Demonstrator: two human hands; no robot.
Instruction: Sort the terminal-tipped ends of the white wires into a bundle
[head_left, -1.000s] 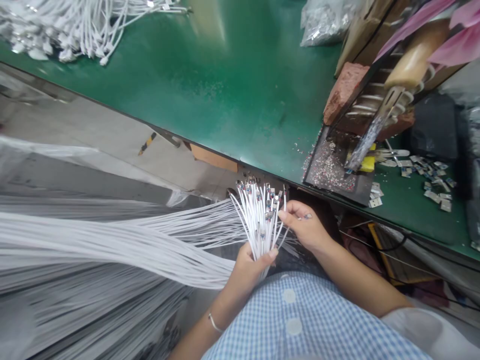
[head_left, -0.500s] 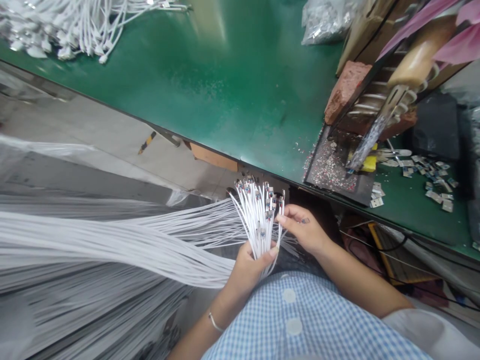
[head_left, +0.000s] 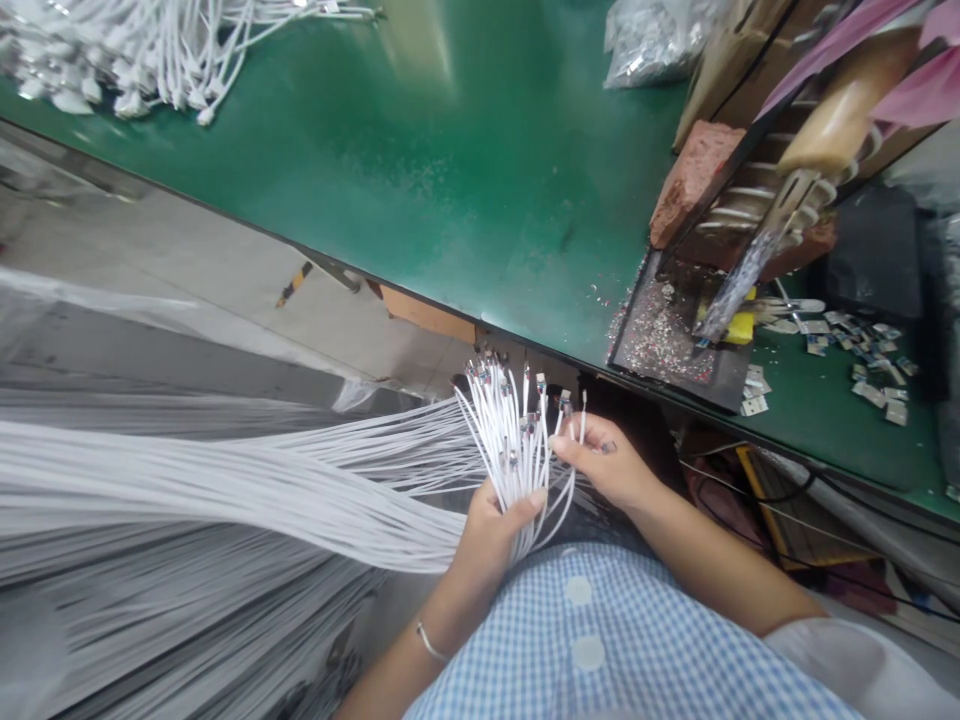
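I see the bunch of white cables [head_left: 517, 470] just off the near edge of the desk [head_left: 450, 200]. The fingers of my left hand [head_left: 491, 525] wrap around it. The fingers of my right hand [head_left: 611, 460] pinch a few cables. I'd say a few are parted and most are not yet. The metal ends [head_left: 565, 399] are too blurry to count. My palms are hidden, and the long cables [head_left: 262, 480] run out of view.
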